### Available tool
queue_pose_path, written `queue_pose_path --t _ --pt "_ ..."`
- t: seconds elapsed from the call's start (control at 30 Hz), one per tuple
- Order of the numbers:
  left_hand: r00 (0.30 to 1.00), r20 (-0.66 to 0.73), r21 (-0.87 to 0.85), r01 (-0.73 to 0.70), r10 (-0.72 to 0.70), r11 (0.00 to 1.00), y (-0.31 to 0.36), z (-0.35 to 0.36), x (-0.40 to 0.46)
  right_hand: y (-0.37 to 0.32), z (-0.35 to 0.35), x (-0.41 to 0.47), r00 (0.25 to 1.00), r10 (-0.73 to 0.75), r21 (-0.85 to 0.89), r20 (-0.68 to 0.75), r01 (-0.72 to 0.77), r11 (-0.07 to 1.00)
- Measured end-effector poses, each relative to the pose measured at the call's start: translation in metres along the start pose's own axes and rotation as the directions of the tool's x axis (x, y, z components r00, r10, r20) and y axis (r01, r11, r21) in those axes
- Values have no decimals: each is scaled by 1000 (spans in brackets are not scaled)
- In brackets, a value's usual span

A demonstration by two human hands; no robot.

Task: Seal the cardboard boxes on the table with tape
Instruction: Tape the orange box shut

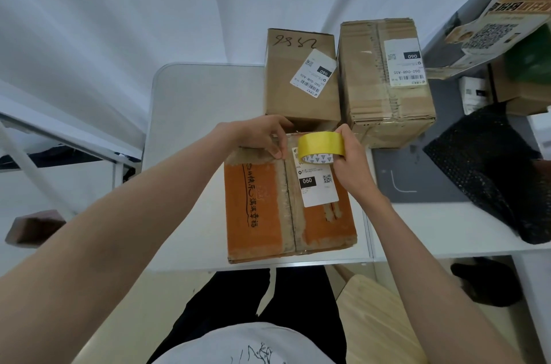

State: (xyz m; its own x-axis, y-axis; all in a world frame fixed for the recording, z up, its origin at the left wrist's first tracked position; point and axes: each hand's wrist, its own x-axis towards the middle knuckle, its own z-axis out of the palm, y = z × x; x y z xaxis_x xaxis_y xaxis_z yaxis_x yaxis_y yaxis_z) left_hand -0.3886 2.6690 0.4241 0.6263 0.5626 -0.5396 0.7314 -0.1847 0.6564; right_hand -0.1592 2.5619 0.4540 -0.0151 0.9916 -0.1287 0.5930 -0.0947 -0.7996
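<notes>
- My right hand grips the yellow roll of tape, fingers curled round its right side and thumb at the top, holding it just above the far end of the orange cardboard box.
- My left hand has its fingers bent down onto the far end of that box's centre seam, fingertips pressing there just left of the roll; whether they pinch a loose tape end I cannot tell.
- The orange box lies at the near edge of the white table, towards its right side, flaps closed, with a white shipping label marked 060 on its right flap.
- Behind it, at the table's far right, stands a plain brown cardboard box with handwritten digits and a tilted label.
- Just to the right of that one stands a bigger, creased brown cardboard box, also labelled, beside the table's right edge.
- A black mesh bag lies on the white desk to the right.
</notes>
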Motion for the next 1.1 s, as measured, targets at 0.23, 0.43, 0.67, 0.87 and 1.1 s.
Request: queue_pose_path --t 0.23,0.43,0.67,0.87,1.1 --pt "977 -178 -96 -133 115 986 -9 23 -13 6 3 -4 1000 14 70 -5 -14 997" --pt "952 -254 17 -170 169 985 5 31 -24 9 4 -4 1000 22 69 -13 -21 997" --pt "957 -258 36 -129 134 991 6 32 -21 10 4 -5 1000 20 96 -24 -17 995" --pt "973 -230 16 -27 30 1000 16 18 -5 15 7 -7 999 42 121 -33 -38 992" --pt "918 -396 -135 -88 28 987 12 26 -18 9 2 -10 996 90 218 -26 -82 972"
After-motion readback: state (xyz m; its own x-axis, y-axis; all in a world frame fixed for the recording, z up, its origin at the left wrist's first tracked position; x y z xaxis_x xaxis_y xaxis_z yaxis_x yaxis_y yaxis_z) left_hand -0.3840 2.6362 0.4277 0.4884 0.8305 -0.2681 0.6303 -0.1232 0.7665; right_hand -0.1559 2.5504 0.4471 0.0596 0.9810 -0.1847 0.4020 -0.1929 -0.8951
